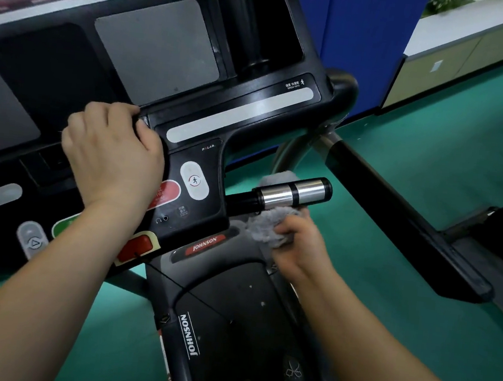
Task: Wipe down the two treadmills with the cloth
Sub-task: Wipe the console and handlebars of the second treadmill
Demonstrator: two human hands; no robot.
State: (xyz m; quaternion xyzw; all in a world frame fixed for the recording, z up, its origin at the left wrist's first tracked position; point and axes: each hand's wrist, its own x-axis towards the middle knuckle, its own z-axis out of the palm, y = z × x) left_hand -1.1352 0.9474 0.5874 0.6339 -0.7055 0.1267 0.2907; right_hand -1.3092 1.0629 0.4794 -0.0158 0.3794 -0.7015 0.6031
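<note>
Black treadmill console, left hand on its near middle, fingers curled over a ridge, right hand gripping grey cloth, bunched under steel handle at right

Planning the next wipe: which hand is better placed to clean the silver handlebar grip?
Right. The right hand grips the grey cloth just beneath the silver grip; the left hand grips the console, with no cloth.

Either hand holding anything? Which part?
Right hand grips the fluffy grey cloth by its bunched lower end, under the chrome handlebar grip. Left hand rests on the black console.
</note>
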